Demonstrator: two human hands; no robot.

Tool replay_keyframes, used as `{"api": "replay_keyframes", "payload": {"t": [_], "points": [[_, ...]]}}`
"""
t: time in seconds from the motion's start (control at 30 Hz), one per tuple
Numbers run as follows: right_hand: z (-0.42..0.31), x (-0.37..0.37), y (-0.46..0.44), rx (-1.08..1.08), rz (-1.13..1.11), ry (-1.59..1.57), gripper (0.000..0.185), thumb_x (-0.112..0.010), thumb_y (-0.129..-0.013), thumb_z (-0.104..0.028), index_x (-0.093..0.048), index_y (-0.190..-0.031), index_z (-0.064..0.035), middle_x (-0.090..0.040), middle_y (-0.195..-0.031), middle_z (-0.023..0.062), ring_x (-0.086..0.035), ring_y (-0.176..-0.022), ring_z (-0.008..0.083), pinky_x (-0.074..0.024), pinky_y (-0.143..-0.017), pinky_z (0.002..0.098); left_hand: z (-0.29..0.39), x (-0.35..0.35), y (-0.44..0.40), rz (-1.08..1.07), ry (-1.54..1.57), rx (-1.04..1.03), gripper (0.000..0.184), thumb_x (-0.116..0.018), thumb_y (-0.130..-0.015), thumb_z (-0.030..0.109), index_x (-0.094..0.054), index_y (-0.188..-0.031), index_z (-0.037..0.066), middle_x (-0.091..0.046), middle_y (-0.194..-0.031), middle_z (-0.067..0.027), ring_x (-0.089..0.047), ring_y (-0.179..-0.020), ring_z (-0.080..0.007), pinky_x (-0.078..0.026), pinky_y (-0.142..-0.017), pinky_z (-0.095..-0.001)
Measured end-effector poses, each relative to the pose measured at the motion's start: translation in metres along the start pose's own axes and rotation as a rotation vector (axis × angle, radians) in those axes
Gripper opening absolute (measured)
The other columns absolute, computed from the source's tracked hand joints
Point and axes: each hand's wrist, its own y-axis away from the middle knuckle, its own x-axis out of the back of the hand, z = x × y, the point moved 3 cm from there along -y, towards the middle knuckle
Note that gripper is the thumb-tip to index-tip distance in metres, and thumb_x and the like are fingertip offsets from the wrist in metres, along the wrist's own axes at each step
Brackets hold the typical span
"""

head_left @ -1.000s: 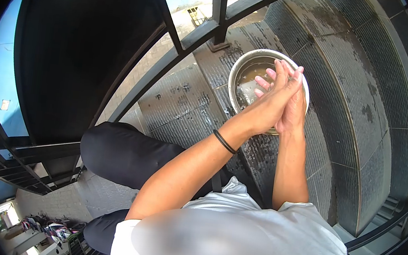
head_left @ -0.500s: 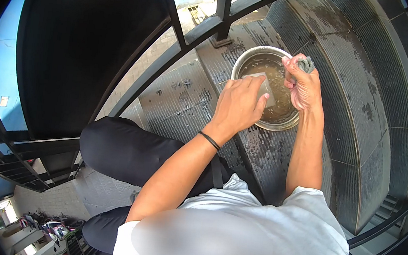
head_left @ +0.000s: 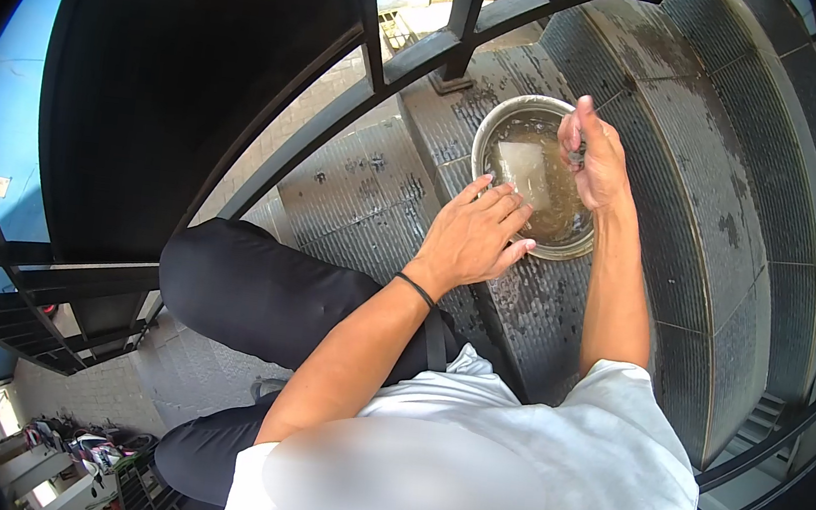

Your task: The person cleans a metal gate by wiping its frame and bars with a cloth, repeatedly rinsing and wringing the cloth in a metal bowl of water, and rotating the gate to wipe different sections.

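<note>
A round metal basin (head_left: 482,143) holds cloudy brownish water. In the water lies a pale, flat rectangular block (head_left: 520,157); what it is made of I cannot make out. My left hand (head_left: 476,228) is open over the basin's near left rim, its fingers stretched and apart, with the fingertips near the block's lower edge. Above the basin's right side, my right hand (head_left: 600,161) is closed with the thumb pointing up. A bunched grey cloth (head_left: 578,156) is in its grip, mostly hidden by the fingers.
The basin stands on a wet, ribbed grey tiled step (head_left: 367,175). More curved steps (head_left: 703,138) rise on the right. A black metal railing (head_left: 420,60) runs along the left and far side. My bent leg (head_left: 263,289) is at the left.
My left hand has come off the pale block and drawn back toward me, leaving the block in the water. My right hand has turned, hiding most of the grey cloth.
</note>
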Motion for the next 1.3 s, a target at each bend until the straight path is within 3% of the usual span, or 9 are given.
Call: {"api": "replay_keyframes", "payload": {"t": [0.07,0.33,0.67,0.7,0.83,0.97,1.1,1.23,1.3], "points": [[-0.005,-0.003,0.0,-0.039,-0.076,-0.166,0.07,-0.038,-0.099,-0.066,-0.031,-0.051,-0.0155,-0.036,-0.055,-0.0015,-0.032,-0.053,0.0107,-0.0243,-0.05,0.0245,-0.001,0.002,0.001,-0.012,0.011,0.004,0.044,-0.059,-0.093,0.04,-0.063,-0.122,0.006,-0.064,-0.123,-0.0101,-0.053,-0.127,-0.0261,-0.033,-0.114,-0.0462],[0.016,-0.005,-0.004,-0.042,0.072,-0.096,0.054,-0.051,-0.102,-0.039,-0.036,-0.056,-0.0153,-0.034,-0.052,-0.002,-0.023,-0.043,0.0094,-0.0176,-0.041,0.028,-0.001,0.007,0.004,0.01,0.016,0.014,0.046,-0.061,-0.092,0.041,-0.063,-0.121,0.006,-0.064,-0.122,-0.0108,-0.053,-0.127,-0.0274,-0.033,-0.114,-0.0461],[-0.068,-0.025,0.001,0.107,-0.041,0.06,0.051,-0.051,-0.104,-0.037,-0.032,-0.061,-0.0168,-0.03,-0.052,-0.0053,-0.022,-0.041,0.0053,-0.0164,-0.039,0.0258,0.001,0.01,0.011,0.013,0.011,0.03,0.049,-0.06,-0.092,0.043,-0.063,-0.122,0.006,-0.063,-0.125,-0.0117,-0.051,-0.13,-0.0271,-0.031,-0.116,-0.0462],[-0.069,-0.01,-0.011,0.027,-0.181,0.021,0.054,-0.051,-0.103,-0.04,-0.041,-0.058,-0.0094,-0.036,-0.05,0.0002,-0.032,-0.04,0.0116,-0.0262,-0.04,0.0315,0.0,0.009,0.01,0.021,0.02,0.031,0.049,-0.06,-0.092,0.043,-0.063,-0.123,0.006,-0.063,-0.125,-0.0117,-0.051,-0.13,-0.0271,-0.031,-0.116,-0.0461],[0.027,0.006,-0.022,0.233,0.076,1.353,0.065,-0.052,-0.099,-0.049,-0.057,-0.066,0.0067,-0.051,-0.056,0.0127,-0.048,-0.056,0.0205,-0.0391,-0.059,0.0418,0.001,0.021,0.016,0.103,0.032,0.042,0.05,-0.061,-0.091,0.044,-0.063,-0.124,0.005,-0.062,-0.127,-0.0117,-0.049,-0.132,-0.0272,-0.03,-0.116,-0.046],[-0.022,-0.006,0.003,0.05,0.194,0.54,0.04,-0.054,-0.096,-0.043,-0.061,-0.085,-0.0054,-0.055,-0.069,0.0032,-0.051,-0.062,0.0141,-0.0394,-0.055,0.0324,0.006,0.057,0.014,0.248,0.028,0.082,0.051,-0.067,-0.086,0.039,-0.062,-0.124,0.006,-0.063,-0.128,-0.0117,-0.052,-0.13,-0.0274,-0.034,-0.113,-0.0472],[-0.014,-0.068,0.03,-0.066,-0.173,0.006,0.035,-0.058,-0.089,-0.007,-0.045,-0.121,-0.004,-0.06,-0.1,0.0087,-0.059,-0.076,0.0198,-0.0496,-0.066,0.0318,0.008,0.121,0.022,0.322,0.05,0.164,0.051,-0.069,-0.085,0.038,-0.062,-0.123,0.005,-0.066,-0.121,-0.0115,-0.058,-0.121,-0.0289,-0.039,-0.105,-0.0463],[-0.006,-0.152,0.039,0.146,-0.311,0.047,0.03,-0.069,-0.084,-0.003,-0.059,-0.112,-0.0005,-0.062,-0.111,0.0086,-0.06,-0.095,0.0169,-0.0475,-0.087,0.031,-0.033,0.165,0.058,0.294,0.172,0.757,0.056,-0.069,-0.086,0.04,-0.06,-0.125,0.0,-0.069,-0.105,-0.0187,-0.067,-0.093,-0.0348,-0.047,-0.083,-0.0442],[-0.001,-0.172,0.019,0.538,-0.017,0.644,0.022,-0.073,-0.083,-0.005,-0.067,-0.103,-0.0006,-0.063,-0.107,0.0065,-0.059,-0.1,0.0174,-0.0471,-0.085,0.0314,-0.048,0.183,0.078,0.26,0.047,0.712,0.056,-0.068,-0.087,0.041,-0.061,-0.124,-0.001,-0.07,-0.104,-0.0203,-0.068,-0.093,-0.0368,-0.05,-0.082,-0.0455]]}}
